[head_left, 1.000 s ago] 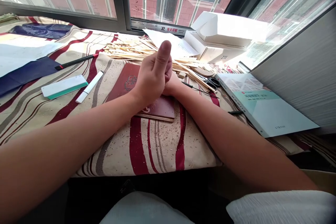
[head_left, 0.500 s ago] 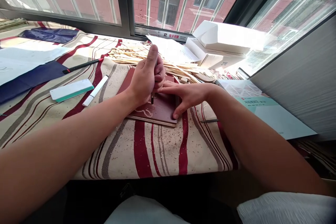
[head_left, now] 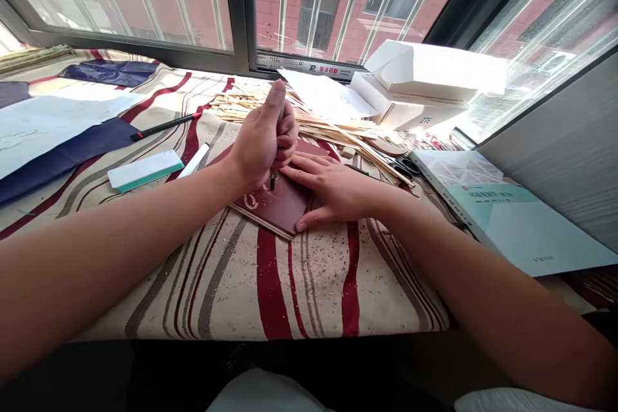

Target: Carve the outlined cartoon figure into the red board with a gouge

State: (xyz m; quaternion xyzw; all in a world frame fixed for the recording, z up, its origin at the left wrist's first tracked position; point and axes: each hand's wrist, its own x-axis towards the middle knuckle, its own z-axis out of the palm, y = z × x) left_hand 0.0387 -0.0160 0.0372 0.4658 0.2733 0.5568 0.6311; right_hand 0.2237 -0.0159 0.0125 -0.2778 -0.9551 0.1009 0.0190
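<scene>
A dark red wooden board (head_left: 280, 206) lies on the striped cloth, with a pale carved outline on it. My left hand (head_left: 263, 138) is closed in a fist round a thin carving tool (head_left: 273, 179), thumb up on its top, and the tool's tip touches the board. My right hand (head_left: 333, 187) lies flat on the board with its fingers spread, holding it down just right of the tool.
Wood shavings dot the striped cloth (head_left: 299, 277). A heap of thin wood strips (head_left: 328, 125) lies behind the board. Scissors (head_left: 403, 167), a book (head_left: 512, 212) and white boxes (head_left: 425, 87) are right. A white marker (head_left: 193, 161), a pale block (head_left: 145, 169), a black pencil (head_left: 164, 125) and blue paper (head_left: 62, 148) are left.
My hands came apart from a clasp. The left hand brought the tool down onto the board, and the right hand flattened on it. The board has turned slightly.
</scene>
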